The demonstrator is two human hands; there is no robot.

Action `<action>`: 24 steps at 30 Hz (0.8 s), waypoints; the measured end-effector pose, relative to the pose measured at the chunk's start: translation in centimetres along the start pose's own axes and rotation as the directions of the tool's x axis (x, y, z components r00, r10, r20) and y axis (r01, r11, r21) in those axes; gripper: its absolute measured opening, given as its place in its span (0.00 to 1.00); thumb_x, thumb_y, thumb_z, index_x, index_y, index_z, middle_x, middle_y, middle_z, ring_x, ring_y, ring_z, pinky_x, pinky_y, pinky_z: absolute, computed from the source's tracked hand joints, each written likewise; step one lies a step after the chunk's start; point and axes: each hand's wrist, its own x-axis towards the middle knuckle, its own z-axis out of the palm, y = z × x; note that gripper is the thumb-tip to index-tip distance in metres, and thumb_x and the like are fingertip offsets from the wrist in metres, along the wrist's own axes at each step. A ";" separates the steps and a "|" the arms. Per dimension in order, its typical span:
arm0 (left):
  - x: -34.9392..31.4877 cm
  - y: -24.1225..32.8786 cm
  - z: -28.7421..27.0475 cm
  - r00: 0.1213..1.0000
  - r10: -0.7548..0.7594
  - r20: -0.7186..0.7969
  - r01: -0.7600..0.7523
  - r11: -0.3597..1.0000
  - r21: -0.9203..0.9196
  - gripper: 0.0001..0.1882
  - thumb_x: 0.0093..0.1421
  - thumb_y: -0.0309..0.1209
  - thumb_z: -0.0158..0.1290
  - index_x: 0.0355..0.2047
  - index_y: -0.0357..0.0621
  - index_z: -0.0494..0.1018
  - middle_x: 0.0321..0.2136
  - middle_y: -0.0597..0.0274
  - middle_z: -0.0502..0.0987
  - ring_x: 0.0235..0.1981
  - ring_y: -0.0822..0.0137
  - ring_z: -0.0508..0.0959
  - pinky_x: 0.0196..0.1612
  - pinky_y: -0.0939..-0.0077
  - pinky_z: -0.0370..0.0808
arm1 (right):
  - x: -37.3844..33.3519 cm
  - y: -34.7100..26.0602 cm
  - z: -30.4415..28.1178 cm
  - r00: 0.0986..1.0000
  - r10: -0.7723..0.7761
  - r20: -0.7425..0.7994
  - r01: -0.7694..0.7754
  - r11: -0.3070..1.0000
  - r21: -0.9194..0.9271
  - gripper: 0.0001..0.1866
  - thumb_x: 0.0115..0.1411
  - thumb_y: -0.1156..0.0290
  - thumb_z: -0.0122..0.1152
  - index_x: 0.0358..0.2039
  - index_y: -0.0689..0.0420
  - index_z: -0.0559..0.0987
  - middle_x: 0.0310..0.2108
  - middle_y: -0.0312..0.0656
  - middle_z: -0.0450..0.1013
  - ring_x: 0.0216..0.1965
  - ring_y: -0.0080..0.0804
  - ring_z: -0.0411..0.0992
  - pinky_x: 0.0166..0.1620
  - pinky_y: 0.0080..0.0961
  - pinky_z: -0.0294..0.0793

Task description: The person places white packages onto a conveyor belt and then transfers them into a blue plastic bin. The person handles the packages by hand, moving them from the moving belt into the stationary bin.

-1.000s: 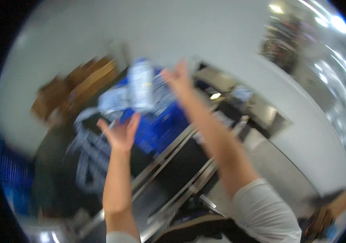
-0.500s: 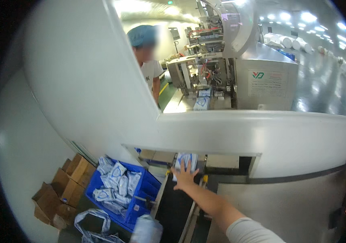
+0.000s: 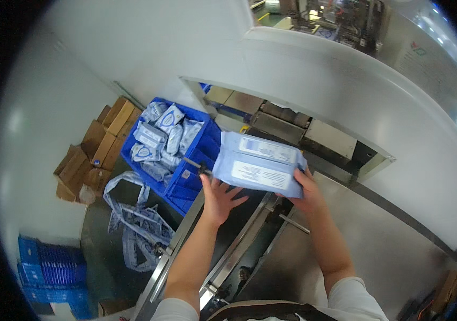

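A soft light-blue wipes pack (image 3: pixel 258 163) with white printed panels is held up over the conveyor, tilted, its label side facing me. My right hand (image 3: pixel 304 190) grips it at the right end, thumb on top and fingers underneath. Beside its lower left edge is my left hand (image 3: pixel 220 200), open with fingers spread; whether the fingertips touch the pack I cannot tell. Below runs the black conveyor belt (image 3: pixel 234 219) between metal rails, partly hidden by my left forearm and the pack.
Left of the belt stands a blue crate (image 3: pixel 186 184) with several similar packs. Beyond it are opened cardboard boxes (image 3: pixel 97 142). Strips of film (image 3: pixel 140 224) lie below the crate. A white wall (image 3: pixel 314 69) has a slot over the conveyor; a metal panel (image 3: pixel 367 241) is at right.
My right hand, earlier spread over a pack at the slot, now grips a raised pack. My left hand has come into view. The view has turned and tipped down.
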 end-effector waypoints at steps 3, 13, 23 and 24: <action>-1.4 1.1 1.1 0.957 0.109 0.269 -0.097 0.994 -0.059 0.51 0.48 0.74 0.24 0.59 0.46 0.54 0.54 0.51 0.63 0.55 0.50 0.65 0.54 0.50 0.63 | -0.8 1.3 -0.9 0.999 0.016 0.050 -0.017 0.999 0.027 0.36 0.55 0.61 0.57 0.61 0.48 0.52 0.52 0.42 0.62 0.51 0.42 0.63 0.51 0.45 0.65; -4.1 0.3 -2.2 0.983 0.180 0.044 -0.178 0.982 -0.058 0.29 0.63 0.53 0.30 0.55 0.46 0.59 0.50 0.57 0.68 0.49 0.60 0.71 0.47 0.60 0.72 | -0.8 3.3 0.0 0.979 0.061 0.197 -0.063 0.998 0.003 0.27 0.61 0.61 0.46 0.59 0.51 0.54 0.54 0.42 0.61 0.54 0.42 0.62 0.54 0.45 0.62; -6.3 1.8 -3.8 0.981 0.192 -0.031 -0.195 0.969 -0.151 0.27 0.64 0.51 0.29 0.55 0.46 0.58 0.51 0.56 0.67 0.50 0.59 0.70 0.49 0.59 0.71 | -0.2 4.3 4.1 0.928 0.183 0.325 -0.218 0.973 0.074 0.29 0.63 0.49 0.33 0.60 0.52 0.54 0.59 0.49 0.55 0.57 0.53 0.57 0.51 0.61 0.61; -6.4 2.0 -3.9 0.983 0.178 -0.049 -0.184 0.968 -0.169 0.27 0.65 0.51 0.29 0.55 0.46 0.59 0.51 0.56 0.67 0.50 0.59 0.70 0.49 0.59 0.71 | -0.1 4.4 4.4 0.913 0.177 0.368 -0.231 0.967 0.107 0.30 0.63 0.47 0.32 0.60 0.52 0.54 0.59 0.49 0.54 0.57 0.54 0.57 0.51 0.61 0.60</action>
